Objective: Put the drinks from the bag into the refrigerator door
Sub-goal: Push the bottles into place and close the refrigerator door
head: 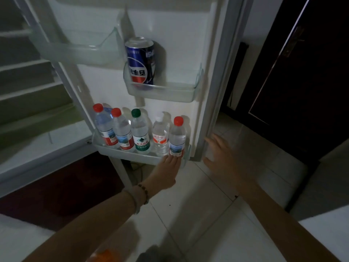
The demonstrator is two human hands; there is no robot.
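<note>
The open refrigerator door (175, 35) faces me. Its bottom shelf (120, 153) holds several water bottles in a row; the rightmost has a red cap (177, 138). A blue Pepsi can (140, 62) stands in the small middle shelf (162, 92). My left hand (166, 172) reaches up to the bottom shelf's right end, fingertips touching the base of the red-capped bottle without closing on it. Spread open, my right hand (220, 156) is by the door's right edge and holds nothing. The bag cannot be made out.
The fridge interior (28, 82) with empty shelves lies to the left. A dark wooden door (302, 72) stands at the right. Pale floor tiles (198, 214) are below. Something orange (105, 254) shows blurred at the bottom edge.
</note>
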